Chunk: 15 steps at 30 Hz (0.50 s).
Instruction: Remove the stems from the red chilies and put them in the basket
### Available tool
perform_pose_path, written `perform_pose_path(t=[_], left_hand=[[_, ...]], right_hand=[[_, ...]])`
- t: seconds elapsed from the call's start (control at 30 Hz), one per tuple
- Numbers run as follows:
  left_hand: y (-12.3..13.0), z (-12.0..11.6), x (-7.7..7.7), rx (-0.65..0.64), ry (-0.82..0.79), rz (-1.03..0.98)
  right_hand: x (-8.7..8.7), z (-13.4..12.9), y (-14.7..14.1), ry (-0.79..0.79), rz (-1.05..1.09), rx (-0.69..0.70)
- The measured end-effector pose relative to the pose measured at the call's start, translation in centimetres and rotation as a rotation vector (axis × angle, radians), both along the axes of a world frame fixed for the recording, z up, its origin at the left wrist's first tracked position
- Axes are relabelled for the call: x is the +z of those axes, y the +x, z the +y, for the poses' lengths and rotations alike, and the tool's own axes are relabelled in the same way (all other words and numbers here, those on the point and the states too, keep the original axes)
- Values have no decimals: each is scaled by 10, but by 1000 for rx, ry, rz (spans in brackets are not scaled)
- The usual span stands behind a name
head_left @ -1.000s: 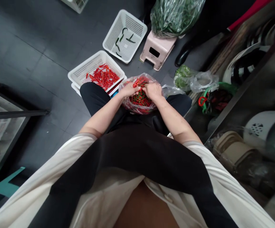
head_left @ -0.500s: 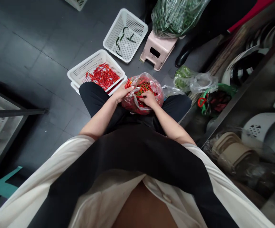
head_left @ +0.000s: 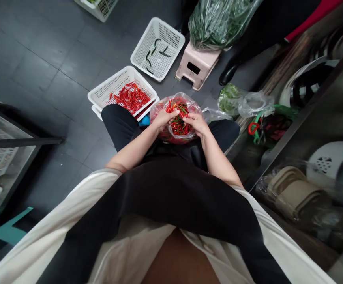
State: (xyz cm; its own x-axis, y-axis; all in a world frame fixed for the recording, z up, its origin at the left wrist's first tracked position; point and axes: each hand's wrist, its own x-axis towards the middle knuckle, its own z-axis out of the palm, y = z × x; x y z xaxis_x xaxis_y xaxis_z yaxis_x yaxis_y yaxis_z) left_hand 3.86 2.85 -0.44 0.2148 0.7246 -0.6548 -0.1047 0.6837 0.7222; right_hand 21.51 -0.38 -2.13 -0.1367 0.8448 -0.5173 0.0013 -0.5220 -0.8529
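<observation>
A clear plastic bag (head_left: 164, 103) of red chilies with green stems rests open on my lap. Over its mouth, my left hand (head_left: 165, 118) is closed around a few red chilies (head_left: 170, 106), their tips pointing up past the thumb. My right hand (head_left: 197, 122) pinches at a chili on the other side of the opening, its fingertips close to the left thumb. Loose chilies (head_left: 180, 125) lie between and below the hands. Beyond my left knee, a white basket (head_left: 103, 94) holds a heap of red chilies (head_left: 132, 98) and sits on another basket.
A second white basket (head_left: 137, 55) holds several green chilies. Behind it, a big bag of greens (head_left: 218, 27) stands on a pink stool (head_left: 197, 63), beside another person's black boot (head_left: 229, 73). A shelf with pans and a colander (head_left: 328, 157) runs along the right.
My left hand has moved from the bag's rim in over the chilies and now holds some. My right hand has come up out of the chilies, fingertips near the left hand. The view has shifted slightly.
</observation>
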Motion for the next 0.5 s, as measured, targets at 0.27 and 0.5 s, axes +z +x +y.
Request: perform_pose_path(t=[0.27, 0.5], left_hand=[[6, 8, -2, 92, -273, -239], [-11, 6, -7, 47, -183, -92]], right_hand=[[5, -2, -20, 164, 107, 12], [9, 1, -27, 147, -213, 153]])
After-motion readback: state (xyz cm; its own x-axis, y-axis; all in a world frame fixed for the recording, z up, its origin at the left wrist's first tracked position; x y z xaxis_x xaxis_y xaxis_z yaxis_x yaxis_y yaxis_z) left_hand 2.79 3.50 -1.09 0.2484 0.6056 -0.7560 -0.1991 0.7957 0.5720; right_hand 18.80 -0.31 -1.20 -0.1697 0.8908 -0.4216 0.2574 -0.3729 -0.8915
